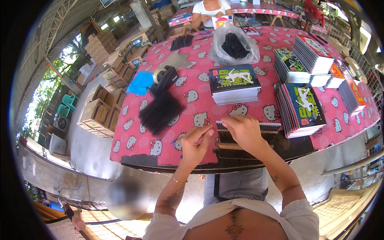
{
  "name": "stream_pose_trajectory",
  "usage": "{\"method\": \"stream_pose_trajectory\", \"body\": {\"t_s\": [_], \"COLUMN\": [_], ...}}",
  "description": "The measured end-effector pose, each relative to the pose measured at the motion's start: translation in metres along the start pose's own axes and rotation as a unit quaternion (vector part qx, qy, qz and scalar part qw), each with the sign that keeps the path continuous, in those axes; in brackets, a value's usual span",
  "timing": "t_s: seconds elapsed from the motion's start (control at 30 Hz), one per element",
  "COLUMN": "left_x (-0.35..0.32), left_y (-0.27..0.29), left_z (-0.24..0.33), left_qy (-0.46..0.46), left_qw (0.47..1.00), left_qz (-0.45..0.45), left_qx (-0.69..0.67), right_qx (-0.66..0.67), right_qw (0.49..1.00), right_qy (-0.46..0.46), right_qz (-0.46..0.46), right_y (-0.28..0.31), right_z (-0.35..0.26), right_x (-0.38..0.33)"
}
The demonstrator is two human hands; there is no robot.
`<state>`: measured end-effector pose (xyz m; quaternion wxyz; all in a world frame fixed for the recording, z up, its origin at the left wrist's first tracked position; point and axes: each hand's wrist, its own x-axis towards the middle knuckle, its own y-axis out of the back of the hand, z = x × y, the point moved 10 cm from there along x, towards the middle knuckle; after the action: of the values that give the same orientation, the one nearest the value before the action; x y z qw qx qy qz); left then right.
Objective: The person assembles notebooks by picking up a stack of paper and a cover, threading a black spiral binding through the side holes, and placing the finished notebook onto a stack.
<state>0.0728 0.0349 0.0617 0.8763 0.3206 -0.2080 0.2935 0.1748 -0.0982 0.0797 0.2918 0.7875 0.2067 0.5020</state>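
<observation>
Close to the table's front edge, my left hand is closed in a pinch; whatever it holds is too small to name. A thin blue stick, perhaps a pen, shows beside it. My right hand has its fingers bent over the upper edge of a dark-covered notebook. That notebook rests in a low wooden holder, with part of it hidden by my hand and wrist. Just beyond my hands stands a stack of notebooks with dark covers. A pile of black plastic binding coils lies left of it.
A tape dispenser stands by a blue sheet. Coil-bound notebooks are stacked at right. A clear plastic bag holds black material. Another person works across the table. Cardboard boxes fill the floor at left.
</observation>
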Motion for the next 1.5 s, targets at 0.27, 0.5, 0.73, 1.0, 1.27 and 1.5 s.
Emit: {"method": "stream_pose_trajectory", "body": {"t_s": [0.27, 0.5, 0.73, 1.0, 1.27, 1.5], "left_x": [0.008, 0.029, 0.031, 0.031, 0.031, 0.046], "left_y": [-0.009, -0.015, -0.023, -0.025, -0.019, -0.028], "left_z": [-0.006, -0.011, -0.028, -0.006, -0.018, -0.038], "left_qy": [-0.021, -0.038, 0.012, -0.06, -0.03, 0.041], "left_qw": [1.0, 0.998, 0.991, 0.992, 0.996, 0.967], "left_qz": [0.016, -0.036, -0.118, -0.112, -0.08, -0.247], "left_qx": [-0.005, 0.021, -0.064, 0.026, -0.015, -0.049], "right_qx": [0.022, 0.03, 0.056, 0.054, 0.064, 0.118], "right_qw": [1.0, 0.999, 0.997, 0.998, 0.994, 0.985], "right_qy": [-0.002, 0.004, -0.017, -0.008, -0.025, -0.061], "right_qz": [-0.003, -0.022, -0.05, -0.042, -0.082, -0.107], "right_y": [-0.006, -0.006, -0.008, -0.007, -0.012, -0.013], "right_z": [0.006, 0.004, 0.009, 0.007, 0.006, 0.018], "right_x": [0.004, 0.006, 0.007, 0.01, 0.012, 0.015]}}
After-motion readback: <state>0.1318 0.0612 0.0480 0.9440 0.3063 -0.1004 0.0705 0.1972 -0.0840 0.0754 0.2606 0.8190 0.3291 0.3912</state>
